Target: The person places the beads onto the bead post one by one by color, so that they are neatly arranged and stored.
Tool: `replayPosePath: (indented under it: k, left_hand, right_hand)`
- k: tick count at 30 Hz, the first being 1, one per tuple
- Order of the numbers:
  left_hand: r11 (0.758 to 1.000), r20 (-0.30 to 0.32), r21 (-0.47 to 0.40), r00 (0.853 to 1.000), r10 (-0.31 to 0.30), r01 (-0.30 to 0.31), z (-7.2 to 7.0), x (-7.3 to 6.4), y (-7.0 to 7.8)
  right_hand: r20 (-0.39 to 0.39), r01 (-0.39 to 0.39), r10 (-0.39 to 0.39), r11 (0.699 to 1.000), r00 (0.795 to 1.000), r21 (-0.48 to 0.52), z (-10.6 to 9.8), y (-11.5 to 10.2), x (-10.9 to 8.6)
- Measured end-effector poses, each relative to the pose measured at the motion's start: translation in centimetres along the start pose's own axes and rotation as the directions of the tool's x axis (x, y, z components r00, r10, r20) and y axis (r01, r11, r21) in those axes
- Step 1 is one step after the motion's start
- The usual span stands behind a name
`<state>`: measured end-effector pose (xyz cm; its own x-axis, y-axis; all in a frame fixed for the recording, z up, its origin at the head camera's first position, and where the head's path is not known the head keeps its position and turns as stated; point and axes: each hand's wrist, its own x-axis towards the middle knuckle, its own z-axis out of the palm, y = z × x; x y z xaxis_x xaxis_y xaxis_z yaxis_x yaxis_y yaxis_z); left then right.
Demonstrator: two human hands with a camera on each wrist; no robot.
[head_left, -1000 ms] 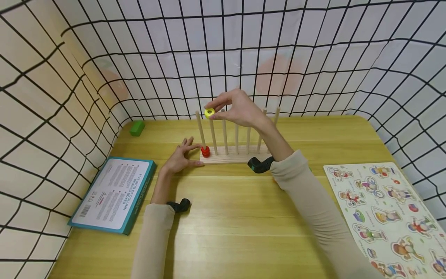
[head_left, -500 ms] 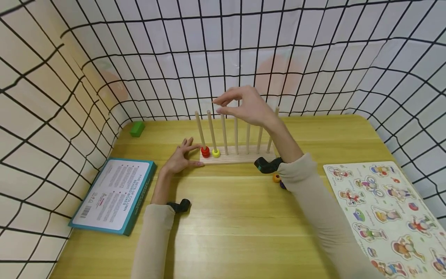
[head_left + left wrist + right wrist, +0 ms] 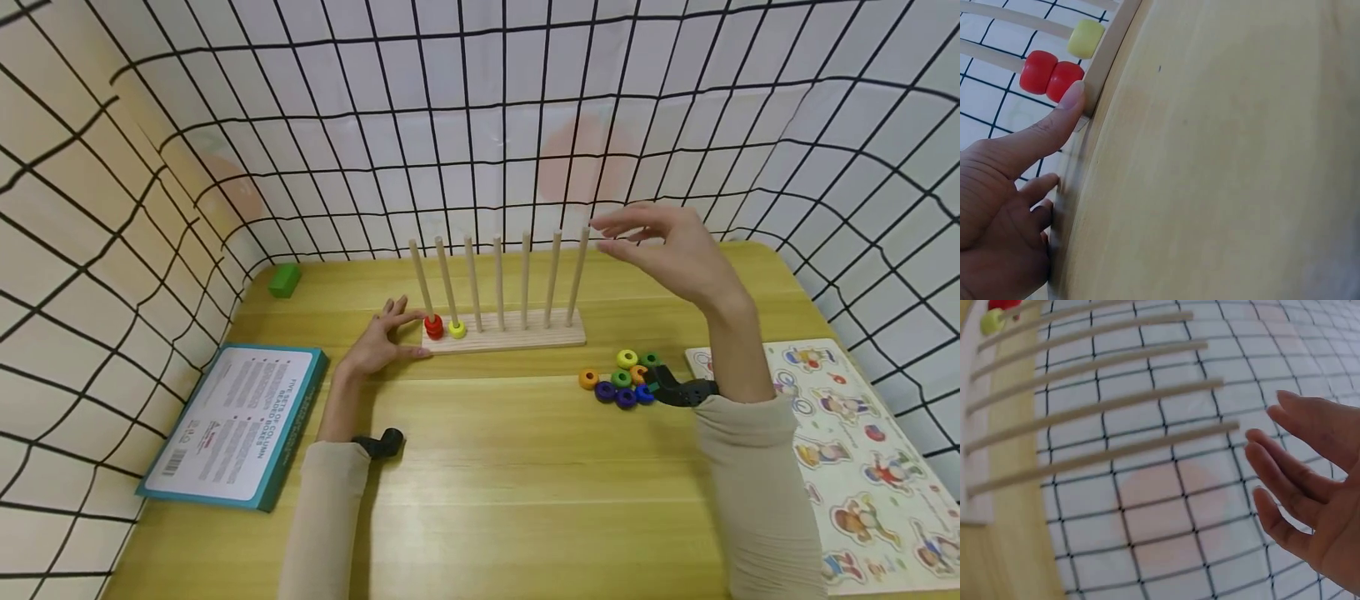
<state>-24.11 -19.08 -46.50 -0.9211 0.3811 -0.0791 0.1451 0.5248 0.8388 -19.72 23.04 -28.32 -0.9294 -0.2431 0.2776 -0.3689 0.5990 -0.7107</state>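
Observation:
A wooden peg rack [image 3: 517,333] with several upright pegs stands at the table's far side. Two red beads [image 3: 433,327] are stacked on its leftmost peg, and a yellow bead [image 3: 457,330] sits at the foot of the second. At the rack's left end my left hand [image 3: 375,342] holds the base between thumb and index finger; the left wrist view has the thumb [image 3: 1054,125] against the base beside the red beads. My right hand [image 3: 675,250] hovers in the air just right of the rightmost peg's top, fingers spread apart, holding nothing.
Several loose beads [image 3: 621,378] in orange, yellow, green, blue and purple lie right of the rack. A picture board [image 3: 847,467] is at the right, a boxed set [image 3: 232,425] at the left. A green block [image 3: 284,281] sits far left. Black wire grid [image 3: 502,125] encloses the table.
The yellow bead left my right hand and dropped down the second peg. My right hand then moved right, past the last peg, uncovering the loose beads. My left hand stays at the rack's end.

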Motion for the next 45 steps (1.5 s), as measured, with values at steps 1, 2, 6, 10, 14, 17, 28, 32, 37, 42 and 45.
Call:
replayPosePath:
  k: [1,2,6,10,14,17,28,32,37,42,45]
  left_hand:
    - [1.0,0.0,-0.001,1.0,-0.002,0.002,0.0,0.0,0.0]
    - [1.0,0.002,0.0,1.0,-0.004,0.004,0.0,0.0,0.1]
    - [1.0,-0.002,-0.005,1.0,-0.009,0.009,0.0,0.0,0.0]
    - [1.0,-0.007,-0.015,1.0,-0.012,0.012,0.0,-0.1,-0.1]
    - [1.0,-0.003,-0.009,1.0,-0.016,0.016,-0.1,-0.1,0.0]
    - [1.0,-0.001,0.004,1.0,-0.015,0.015,-0.1,-0.1,0.0]
    - [1.0,-0.001,-0.003,1.0,-0.009,0.009,-0.1,-0.1,-0.1]
    - [1.0,-0.001,-0.005,1.0,-0.011,0.011,-0.1,-0.1,0.0]
    - [1.0,-0.006,-0.014,1.0,-0.008,0.008,-0.1,0.0,0.0]
    - [1.0,-0.004,-0.017,1.0,-0.014,0.014,-0.1,0.0,0.0]
    - [1.0,0.0,-0.016,1.0,-0.023,0.023,-0.1,-0.1,0.1]
  right_hand:
    - [0.037,-0.028,0.029,0.999,0.999,-0.024,-0.3,0.8,-0.5]
    - [0.077,-0.062,0.065,0.997,0.995,-0.042,-0.4,1.5,-0.9]
    - [0.265,-0.143,0.165,0.985,0.95,-0.099,-0.5,4.6,-2.4]
    - [0.427,-0.121,0.145,0.989,0.893,-0.081,-0.3,7.6,-3.3]
    - [0.51,-0.103,0.099,0.994,0.855,-0.021,0.3,10.2,-3.8]
    - [0.545,-0.16,0.132,0.987,0.828,0.002,0.9,11.7,-4.0]
    - [0.557,-0.266,0.202,0.963,0.806,0.037,2.7,14.4,-4.4]
    - [0.539,-0.273,0.221,0.962,0.813,0.019,2.8,14.5,-4.5]
    - [0.522,-0.288,0.246,0.958,0.817,-0.002,3.1,14.4,-4.4]
    - [0.503,-0.3,0.275,0.953,0.819,-0.032,3.4,14.5,-4.3]
    - [0.499,-0.301,0.278,0.953,0.821,-0.034,3.5,14.6,-4.3]
